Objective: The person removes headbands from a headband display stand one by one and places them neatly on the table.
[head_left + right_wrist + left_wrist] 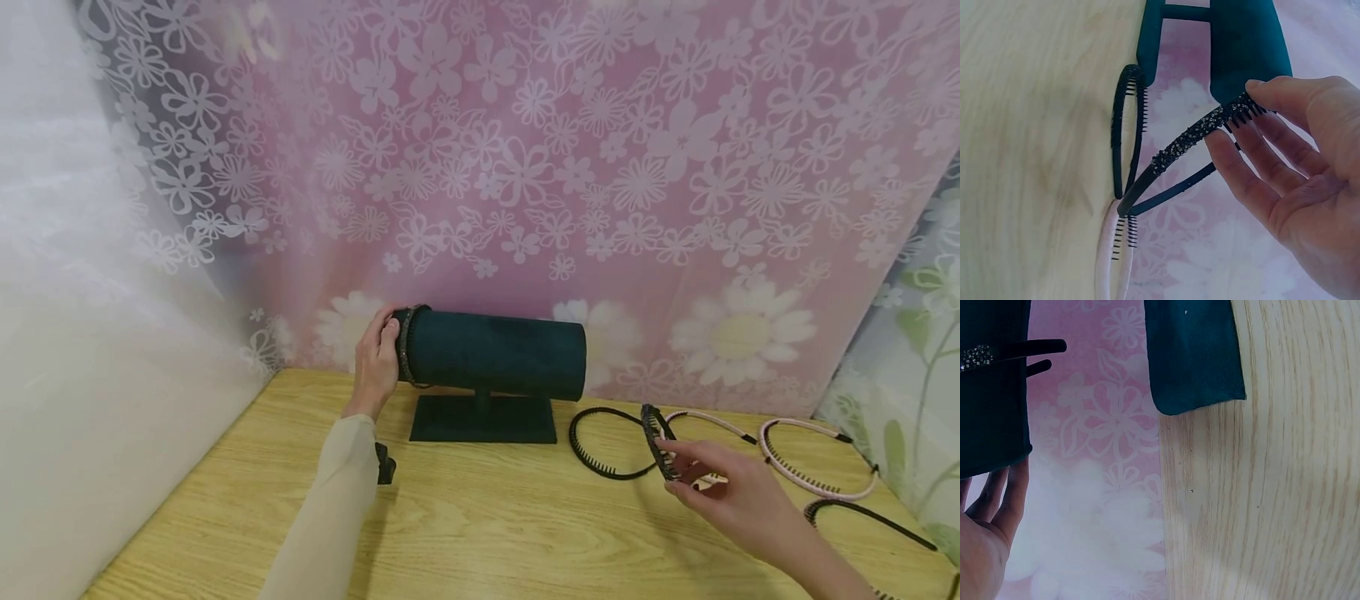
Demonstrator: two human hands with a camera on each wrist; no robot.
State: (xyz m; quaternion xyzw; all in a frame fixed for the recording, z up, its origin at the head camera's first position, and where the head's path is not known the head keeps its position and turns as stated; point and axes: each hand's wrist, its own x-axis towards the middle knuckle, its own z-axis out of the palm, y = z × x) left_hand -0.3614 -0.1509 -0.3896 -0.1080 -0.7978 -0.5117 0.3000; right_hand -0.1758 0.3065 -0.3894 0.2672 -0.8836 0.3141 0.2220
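Observation:
A dark green velvet display stand [498,354], a horizontal roll on a flat base, stands on the wooden table. Near its left end it wears a black headband [406,346] with glittering stones, whose tips stick out below in the left wrist view. My left hand [375,358] grips the roll's left end, thumb in front beside that headband. To the right of the stand, my right hand [738,492] pinches a second black headband [1191,137] between thumb and fingers. Sparkling stones cover its middle and comb teeth line its inside; it is held above the table.
Beneath the held one, a black toothed headband [1116,137] lies on the table, right of the stand's base. Farther right are pink headbands [780,468] and another black headband [877,517]. A pink floral curtain [525,167] hangs directly behind the table's back edge.

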